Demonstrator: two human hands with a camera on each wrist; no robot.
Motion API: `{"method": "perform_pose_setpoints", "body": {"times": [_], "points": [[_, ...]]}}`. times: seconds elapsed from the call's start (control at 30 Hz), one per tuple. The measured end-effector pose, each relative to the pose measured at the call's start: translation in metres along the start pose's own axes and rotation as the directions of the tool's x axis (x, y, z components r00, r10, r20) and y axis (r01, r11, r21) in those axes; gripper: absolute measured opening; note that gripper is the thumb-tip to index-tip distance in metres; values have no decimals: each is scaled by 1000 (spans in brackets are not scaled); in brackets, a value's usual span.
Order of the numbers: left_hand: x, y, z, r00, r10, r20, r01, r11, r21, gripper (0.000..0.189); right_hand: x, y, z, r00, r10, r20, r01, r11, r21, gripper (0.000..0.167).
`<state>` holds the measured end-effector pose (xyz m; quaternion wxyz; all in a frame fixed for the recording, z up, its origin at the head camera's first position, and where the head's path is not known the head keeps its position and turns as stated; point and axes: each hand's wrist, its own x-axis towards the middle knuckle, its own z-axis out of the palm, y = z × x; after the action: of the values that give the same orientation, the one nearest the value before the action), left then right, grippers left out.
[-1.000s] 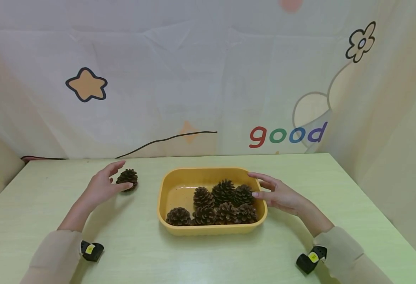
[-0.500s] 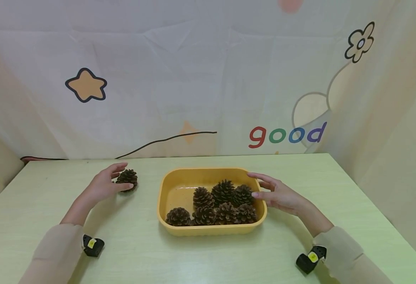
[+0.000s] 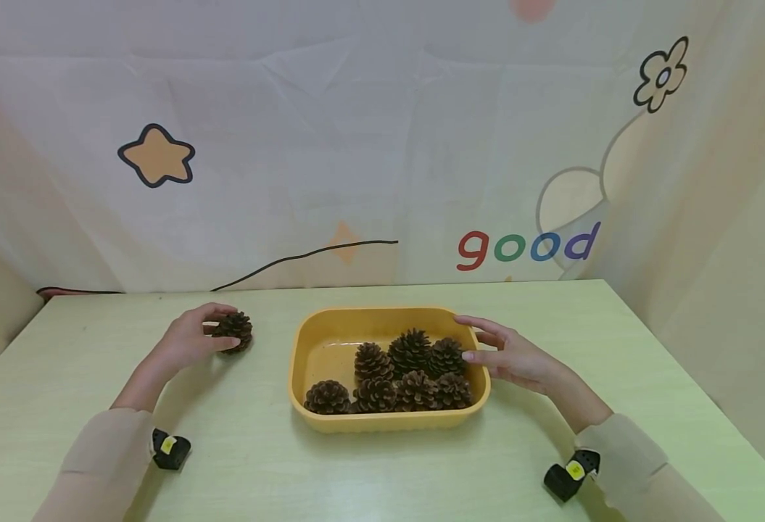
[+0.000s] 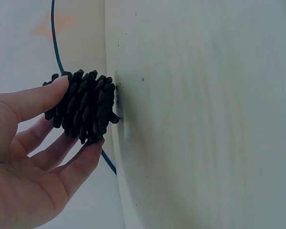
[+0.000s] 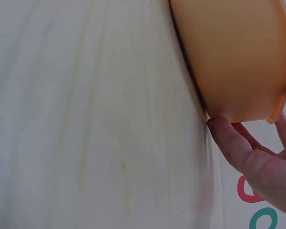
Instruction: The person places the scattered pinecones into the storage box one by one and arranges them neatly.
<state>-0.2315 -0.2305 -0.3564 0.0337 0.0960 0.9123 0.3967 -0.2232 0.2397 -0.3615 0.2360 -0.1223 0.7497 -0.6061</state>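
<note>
At the left of the table, my left hand point(image 3: 185, 341) grips a brown pine cone point(image 3: 237, 332) between thumb and fingers. The left wrist view shows this pine cone point(image 4: 86, 107) with the thumb on one side and fingertips on the other, its base right at the tabletop. A yellow plastic basin point(image 3: 389, 422) stands at the middle with several pine cones point(image 3: 415, 391) inside, mostly toward its right and front. My right hand point(image 3: 522, 360) holds the basin's right end, thumb over the rim. In the right wrist view, fingertips reach low on the basin's outer wall point(image 5: 233, 57).
The light green wooden table point(image 3: 238, 464) meets a printed curtain point(image 3: 330, 145) at its back edge, and another curtain side point(image 3: 741, 254) runs along the right. Black wrist cameras sit on both sleeves, the left camera point(image 3: 170, 449) low near the tabletop.
My left fingers have closed in around the pine cone, the index finger coming down behind it. The right hand and the basin have stayed in place.
</note>
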Motion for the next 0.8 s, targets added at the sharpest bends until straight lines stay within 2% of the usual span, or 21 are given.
{"method": "perform_pose_setpoints", "body": {"times": [0.33,0.8], "points": [[-2,1,-1,1000,-5,-13,5,1000,28,48,0,0,0,1000,2,0,-2,1000,0,71],[-9,6,2,998,48,-35,-47,998,32,45,0,1,-1,1000,10,-1,-10,1000,-21,69]]}}
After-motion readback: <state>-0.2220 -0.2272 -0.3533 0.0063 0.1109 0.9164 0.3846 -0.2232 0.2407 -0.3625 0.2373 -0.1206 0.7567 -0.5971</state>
